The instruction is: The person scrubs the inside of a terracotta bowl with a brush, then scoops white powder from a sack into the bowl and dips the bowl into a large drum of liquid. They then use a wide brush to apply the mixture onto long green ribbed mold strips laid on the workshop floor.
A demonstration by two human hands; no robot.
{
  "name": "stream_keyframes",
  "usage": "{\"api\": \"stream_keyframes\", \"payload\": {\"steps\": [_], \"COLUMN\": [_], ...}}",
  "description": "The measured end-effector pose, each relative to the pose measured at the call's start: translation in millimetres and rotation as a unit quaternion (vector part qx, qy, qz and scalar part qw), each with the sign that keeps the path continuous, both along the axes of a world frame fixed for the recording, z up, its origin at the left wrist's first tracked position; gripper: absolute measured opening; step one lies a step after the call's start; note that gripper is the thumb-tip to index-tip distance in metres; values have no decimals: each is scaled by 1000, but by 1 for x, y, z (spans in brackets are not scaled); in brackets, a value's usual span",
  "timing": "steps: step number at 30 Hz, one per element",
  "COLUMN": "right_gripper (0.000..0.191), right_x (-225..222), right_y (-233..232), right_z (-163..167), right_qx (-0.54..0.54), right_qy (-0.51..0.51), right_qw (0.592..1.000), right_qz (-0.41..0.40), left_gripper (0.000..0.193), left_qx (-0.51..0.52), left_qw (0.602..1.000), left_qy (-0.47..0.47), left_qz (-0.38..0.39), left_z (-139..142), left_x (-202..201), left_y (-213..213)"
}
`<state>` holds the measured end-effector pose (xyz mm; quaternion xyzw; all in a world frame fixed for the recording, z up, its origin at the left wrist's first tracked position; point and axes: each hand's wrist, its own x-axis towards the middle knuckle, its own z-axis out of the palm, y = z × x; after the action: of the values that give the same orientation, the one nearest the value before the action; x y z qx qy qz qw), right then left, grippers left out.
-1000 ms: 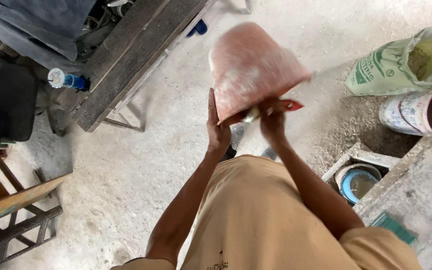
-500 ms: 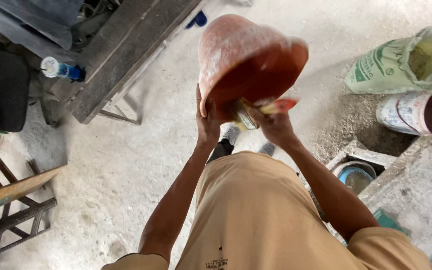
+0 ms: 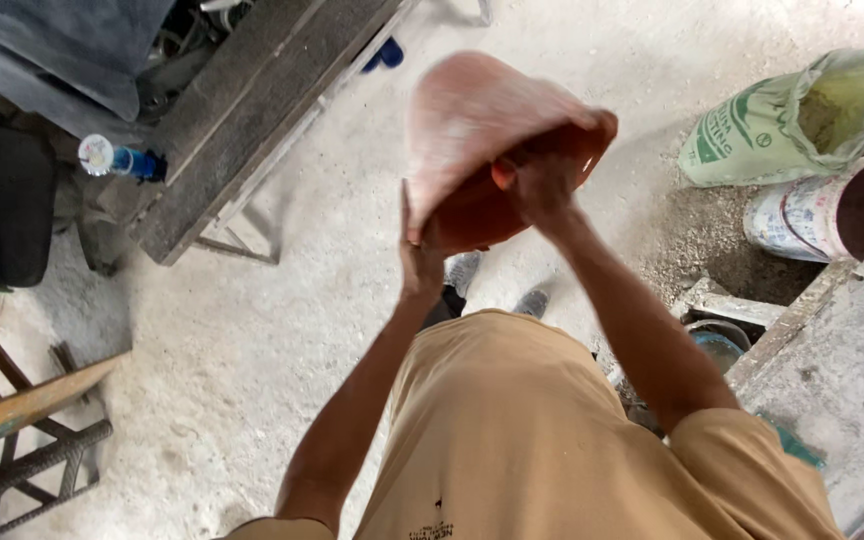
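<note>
Both hands hold a red plastic bucket [image 3: 492, 140] up in the air in front of the person's chest, tipped on its side and blurry. The left hand [image 3: 419, 255] presses flat on the bucket's outside, and the right hand [image 3: 537, 180] has its fingers curled tight over the rim. Down on the dusty floor [image 3: 252, 340], a green sack [image 3: 792, 120] lies to the right, and a plastic bottle [image 3: 117, 158] lies to the left by a wooden desk [image 3: 252, 110].

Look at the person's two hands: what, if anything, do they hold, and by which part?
A dusty red plastic bucket, tipped bottom-up. The left hand grips its rim from outside; the right hand is at the mouth, blurred.
</note>
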<state>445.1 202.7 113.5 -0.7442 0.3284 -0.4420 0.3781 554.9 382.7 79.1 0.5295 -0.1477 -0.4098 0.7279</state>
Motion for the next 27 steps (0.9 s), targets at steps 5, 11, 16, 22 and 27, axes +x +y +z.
{"api": "stream_keyframes", "payload": {"steps": [5, 11, 16, 22, 27], "right_gripper": [15, 16, 17, 20, 15], "right_x": [33, -20, -48, -49, -83], "right_y": [43, 43, 8, 70, 43], "right_z": [-67, -69, -53, -43, -26], "right_qx": [374, 494, 41, 404, 230], "right_qy": [-63, -20, 216, -48, 130], "right_qw": [925, 862, 975, 912, 964], "right_qz": [18, 112, -28, 43, 35], "left_gripper": [67, 61, 81, 61, 58], "left_qx": [48, -32, -48, -98, 53], "left_qw": [981, 997, 999, 995, 994], "left_qy": [-188, 53, 24, -11, 77], "left_qz": [13, 52, 1, 20, 56], "left_z": [-14, -37, -34, -31, -18], "left_x": [-10, 16, -1, 12, 16], "left_y": [-2, 19, 27, 16, 19]}}
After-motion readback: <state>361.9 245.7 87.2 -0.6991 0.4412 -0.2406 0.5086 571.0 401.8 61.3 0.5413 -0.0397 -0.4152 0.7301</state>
